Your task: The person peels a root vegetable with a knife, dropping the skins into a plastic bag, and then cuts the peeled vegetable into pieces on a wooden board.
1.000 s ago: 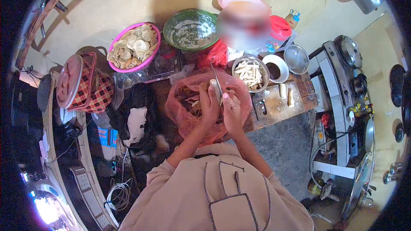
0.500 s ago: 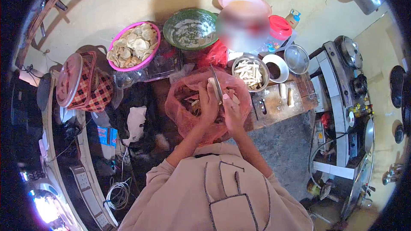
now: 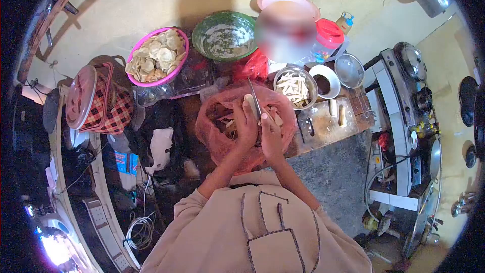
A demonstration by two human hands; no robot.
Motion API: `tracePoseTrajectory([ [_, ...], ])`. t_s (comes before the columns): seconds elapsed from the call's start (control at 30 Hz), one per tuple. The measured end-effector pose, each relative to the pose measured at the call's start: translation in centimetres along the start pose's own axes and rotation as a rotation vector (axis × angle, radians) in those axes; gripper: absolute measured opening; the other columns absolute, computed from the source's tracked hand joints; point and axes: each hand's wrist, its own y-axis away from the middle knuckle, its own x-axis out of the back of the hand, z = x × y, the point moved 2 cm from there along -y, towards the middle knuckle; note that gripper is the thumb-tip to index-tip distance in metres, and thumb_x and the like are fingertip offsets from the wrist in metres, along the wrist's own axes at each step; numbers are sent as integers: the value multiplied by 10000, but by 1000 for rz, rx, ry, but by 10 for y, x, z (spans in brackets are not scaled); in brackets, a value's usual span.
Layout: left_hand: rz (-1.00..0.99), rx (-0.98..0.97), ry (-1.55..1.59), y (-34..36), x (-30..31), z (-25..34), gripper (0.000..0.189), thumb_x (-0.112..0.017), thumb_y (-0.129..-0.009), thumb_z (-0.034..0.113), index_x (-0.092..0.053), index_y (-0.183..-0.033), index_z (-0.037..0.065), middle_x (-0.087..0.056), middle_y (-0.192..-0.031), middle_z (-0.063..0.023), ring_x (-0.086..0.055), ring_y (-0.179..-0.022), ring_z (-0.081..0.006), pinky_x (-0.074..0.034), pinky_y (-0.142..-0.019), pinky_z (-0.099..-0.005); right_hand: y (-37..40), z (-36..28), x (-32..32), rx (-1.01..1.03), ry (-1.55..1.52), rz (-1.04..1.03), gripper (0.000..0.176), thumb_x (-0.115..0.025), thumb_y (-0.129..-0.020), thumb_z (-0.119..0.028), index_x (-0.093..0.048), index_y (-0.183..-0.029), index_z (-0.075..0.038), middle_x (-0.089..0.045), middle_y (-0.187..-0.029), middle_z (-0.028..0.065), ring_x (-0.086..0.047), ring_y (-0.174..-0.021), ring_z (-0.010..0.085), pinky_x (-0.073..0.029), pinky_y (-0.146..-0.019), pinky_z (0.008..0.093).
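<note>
My left hand (image 3: 246, 127) is wrapped round a pale peeled root piece (image 3: 248, 101), whose upper end sticks out above the fingers. In my right hand (image 3: 272, 136) is a knife (image 3: 254, 95), its blade pointing up and away, close alongside the root piece. The fingers hide the knife's handle. Both hands are over an open red plastic bag (image 3: 214, 139) with pale peelings (image 3: 228, 123) inside. To the right, a metal bowl (image 3: 314, 94) holds pale cut strips (image 3: 293, 87). Two pale sticks lie on the wooden board (image 3: 323, 134) beside it.
Behind the bag are a pink basin (image 3: 187, 53) of pale round slices, a green basin (image 3: 202, 43) and a red-lidded jar (image 3: 331, 33). A white bowl (image 3: 337, 85) of dark liquid and a strainer (image 3: 349, 70) stand right. A checkered basket (image 3: 118, 108) is left; a stove (image 3: 399, 78) far right.
Both hands stay over the bag, with the knife against the root piece. The blade has shifted only slightly; the other things keep their places.
</note>
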Motion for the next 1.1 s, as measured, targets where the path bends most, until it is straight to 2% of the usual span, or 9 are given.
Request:
tracePoseTrajectory([
  [0.1,24,105,12,-1,1,-15,374,-282,-935,327,-436,-972,-12,-494,-867,-108,-487,-792,-183,-397,-720,-308,-1,7,-1,-134,-107,9,425,-356,-916,-345,-494,-1148,-17,-530,-949,31,-493,-848,95,-412,-760,235],
  [0.27,37,267,145,1,6,-32,406,-267,-935,350,-422,-1038,-10,-494,-895,-113,-487,-821,-178,-398,-744,-303,7,-12,0,-454,-312,-95,464,-348,-910,-388,-455,-1154,-8,-569,-838,99,-527,-778,173,-428,-674,315],
  [0.43,-4,186,34,-2,16,-18,387,-271,-936,335,-408,-1057,-6,-488,-940,-114,-481,-829,-178,-395,-758,-301,6,-14,-9,40,169,-5,474,-342,-907,-398,-483,-1162,-24,-599,-911,151,-565,-797,229,-431,-717,339],
  [0.63,6,141,71,-6,17,1,358,-283,-935,310,-412,-1047,-5,-489,-931,-107,-476,-843,-176,-387,-772,-297,18,-32,-14,-21,253,61,469,-324,-908,-400,-510,-1133,-33,-596,-929,176,-578,-836,270,-423,-727,370],
  [0.73,-111,144,104,-7,20,2,352,-299,-931,302,-415,-1057,-5,-490,-949,-110,-477,-868,-183,-385,-784,-302,20,-26,-15,-210,292,63,474,-330,-908,-403,-537,-1071,-9,-596,-857,136,-565,-752,213,-429,-694,342],
  [0.87,-149,341,201,-9,20,-21,367,-285,-930,307,-415,-1073,-5,-484,-984,-117,-473,-900,-193,-377,-811,-312,17,-3,-13,-399,-153,80,440,-344,-908,-406,-545,-956,-18,-520,-728,40,-478,-642,120,-380,-594,270],
  [0.93,-157,366,229,-11,20,-46,378,-274,-931,316,-413,-1082,-2,-482,-994,-118,-471,-909,-195,-373,-822,-316,21,-22,-15,-423,-376,60,386,-339,-911,-407,-538,-882,-78,-415,-561,-55,-361,-497,28,-293,-435,176],
  [1.03,-165,442,240,-10,20,-38,394,-265,-931,332,-407,-1090,1,-481,-996,-121,-469,-907,-202,-367,-826,-311,15,10,-9,-219,-146,-15,389,-344,-909,-414,-533,-873,-76,-422,-581,-61,-351,-500,30,-294,-443,186],
  [1.1,-136,396,280,-11,18,-8,364,-272,-930,348,-440,-998,32,-504,-850,-81,-507,-746,-161,-417,-692,-288,16,19,-10,-138,-110,54,468,-356,-895,-440,-534,-933,-9,-503,-738,22,-456,-663,130,-369,-610,270],
])
